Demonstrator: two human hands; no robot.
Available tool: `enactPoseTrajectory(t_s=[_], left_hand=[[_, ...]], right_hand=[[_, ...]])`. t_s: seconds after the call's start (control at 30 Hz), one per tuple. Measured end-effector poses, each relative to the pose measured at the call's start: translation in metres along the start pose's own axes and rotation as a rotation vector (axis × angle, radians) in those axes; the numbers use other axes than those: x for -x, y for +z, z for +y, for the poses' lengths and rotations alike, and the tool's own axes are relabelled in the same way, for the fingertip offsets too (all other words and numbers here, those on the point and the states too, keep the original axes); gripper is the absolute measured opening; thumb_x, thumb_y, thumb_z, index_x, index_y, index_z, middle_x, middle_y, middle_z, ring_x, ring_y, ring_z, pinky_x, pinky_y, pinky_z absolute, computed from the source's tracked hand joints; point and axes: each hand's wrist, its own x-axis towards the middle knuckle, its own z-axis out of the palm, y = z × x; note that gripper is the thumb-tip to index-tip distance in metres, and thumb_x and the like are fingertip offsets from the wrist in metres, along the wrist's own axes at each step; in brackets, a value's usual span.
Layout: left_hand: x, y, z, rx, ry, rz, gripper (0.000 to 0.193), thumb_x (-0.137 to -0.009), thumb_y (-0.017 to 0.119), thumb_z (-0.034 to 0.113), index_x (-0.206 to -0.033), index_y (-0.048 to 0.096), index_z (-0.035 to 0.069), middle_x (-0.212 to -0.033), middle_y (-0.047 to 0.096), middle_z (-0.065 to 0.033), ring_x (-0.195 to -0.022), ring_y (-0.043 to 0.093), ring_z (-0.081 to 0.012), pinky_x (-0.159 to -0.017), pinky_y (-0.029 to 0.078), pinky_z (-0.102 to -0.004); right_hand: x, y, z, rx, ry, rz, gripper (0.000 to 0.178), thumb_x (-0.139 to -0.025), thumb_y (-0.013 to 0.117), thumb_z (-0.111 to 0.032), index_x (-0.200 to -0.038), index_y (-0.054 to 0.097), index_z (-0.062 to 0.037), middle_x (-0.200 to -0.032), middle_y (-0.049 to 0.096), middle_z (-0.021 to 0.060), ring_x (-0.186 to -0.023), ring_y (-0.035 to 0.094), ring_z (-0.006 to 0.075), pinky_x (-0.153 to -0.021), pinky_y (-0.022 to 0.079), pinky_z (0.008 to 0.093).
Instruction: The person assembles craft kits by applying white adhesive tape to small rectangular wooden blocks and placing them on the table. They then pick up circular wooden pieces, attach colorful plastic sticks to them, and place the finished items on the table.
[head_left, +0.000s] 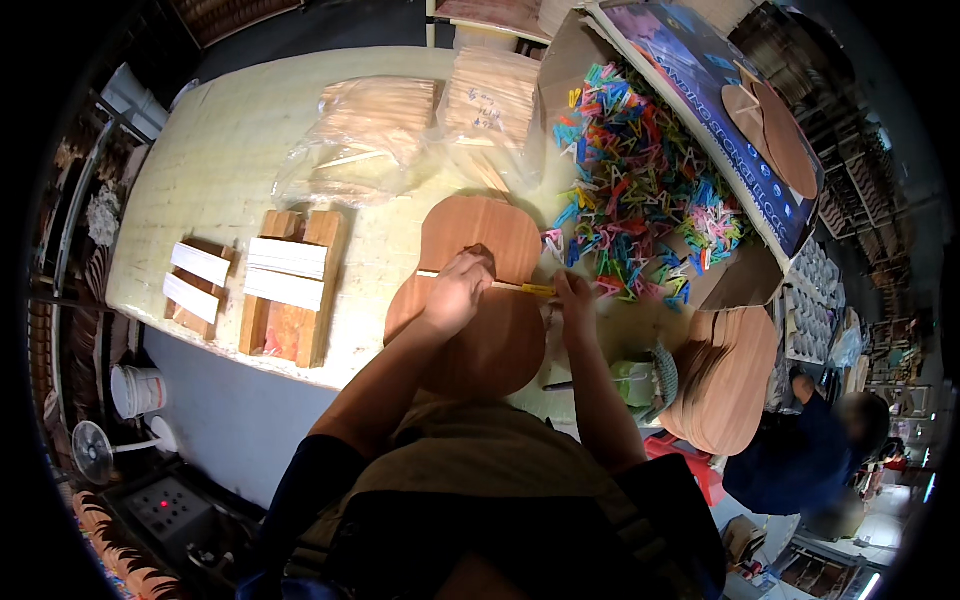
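A ukulele-shaped thin wooden plate [480, 345] lies in front of me at the table's near edge. Across its waist runs a narrow pale wooden strip [508, 287]. My left hand [460, 288] presses on the strip near the middle, fingers bent and close together. At the plate's right waist, my right hand [574, 302] pinches a yellow clothespin [538, 290], which sits at the strip's right end. Its fingertips are partly hidden and slightly blurred. Just right of that hand, a large open carton [735, 280] holds many colourful clothespins [650, 170].
Bagged wooden strips [380, 110] and a second bag [490, 100] lie at the back of the table [220, 120]. Wooden blocks with white strips [285, 270] stand left. Stacked plates [725, 380] and a green tape dispenser [635, 382] are right. A co-worker [800, 450] is beyond.
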Motion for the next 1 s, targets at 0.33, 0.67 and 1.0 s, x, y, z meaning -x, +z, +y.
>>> enactPoseTrajectory(t_s=[0.33, 0.67, 1.0], left_hand=[[-0.002, -0.002, -0.002, 0.091, -0.044, -0.045, 0.009, -0.072, 0.059, -0.003, -0.071, 0.053, 0.005, -0.085, 0.059, -0.0092, -0.085, 0.057, -0.03, -0.078, 0.046, -0.0373], [0.0, -0.003, -0.006, 0.134, -0.042, -0.008, 0.005, -0.074, 0.059, 0.001, -0.075, 0.055, 0.003, -0.088, 0.058, -0.0107, -0.089, 0.056, -0.0307, -0.079, 0.046, -0.0379], [0.007, -0.003, -0.001, 0.136, -0.157, -0.01, 0.012, -0.073, 0.058, 0.003, -0.085, 0.06, 0.0, -0.094, 0.061, -0.0183, -0.093, 0.056, -0.0369, -0.083, 0.046, -0.0417]], right_hand=[[-0.11, -0.001, -0.002, 1.044, -0.577, -0.078, 0.016, -0.079, 0.071, -0.022, -0.086, 0.065, -0.0085, -0.074, 0.065, 0.0146, -0.066, 0.061, 0.0357, -0.061, 0.047, 0.0465], [-0.055, 0.132, -0.115, -0.209, 0.178, -0.882, 0.032, -0.087, 0.061, -0.003, -0.119, 0.058, 0.0024, -0.087, 0.06, 0.0022, -0.06, 0.045, 0.0044, -0.05, 0.031, 0.0178], [-0.042, 0.226, -0.106, 0.356, 0.257, -1.3, 0.021, -0.081, 0.064, 0.002, -0.102, 0.066, 0.0037, -0.079, 0.063, 0.005, -0.058, 0.05, 0.0081, -0.046, 0.036, 0.0221]])
